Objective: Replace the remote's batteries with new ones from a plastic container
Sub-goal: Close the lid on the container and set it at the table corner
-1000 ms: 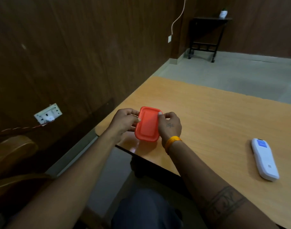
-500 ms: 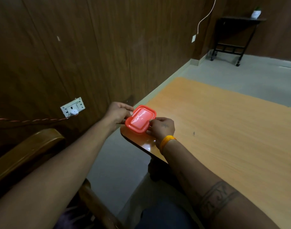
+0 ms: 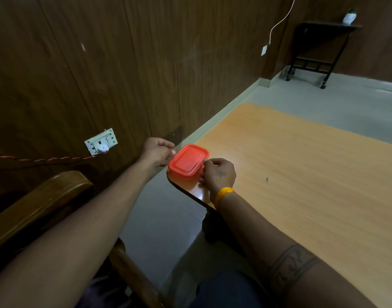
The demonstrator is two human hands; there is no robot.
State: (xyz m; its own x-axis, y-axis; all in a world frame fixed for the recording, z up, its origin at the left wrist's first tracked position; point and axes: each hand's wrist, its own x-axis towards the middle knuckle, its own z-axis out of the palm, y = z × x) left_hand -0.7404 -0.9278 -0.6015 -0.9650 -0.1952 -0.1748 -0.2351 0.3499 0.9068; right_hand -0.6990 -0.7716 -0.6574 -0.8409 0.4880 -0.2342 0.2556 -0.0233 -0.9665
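Dark wood panelling runs along the left wall, with a white socket plate (image 3: 101,141) and a twisted cord trailing from it, and a grey floor stretches to a black stand in the far corner. From the head view, the only one there is, the orange-topped table (image 3: 301,174) fills the right side, and the red plastic container (image 3: 188,162) sits at its near-left corner, right at the rounded edge, lid closed. The left hand (image 3: 157,151) is at the container's left end, fingers curled together with the tips at the lid's rim. The right hand (image 3: 219,174) presses in from the right side, its fingers (image 3: 207,160) pinched on the lid's edge, a yellow band on that wrist. The remote is out of sight in this view.

The step in hand looks like opening the container, with the batteries yet to come out. Next, I would judge, one hand must steady the tub while the other peels a lid corner upward, carefully, since it sits so near the table's edge.
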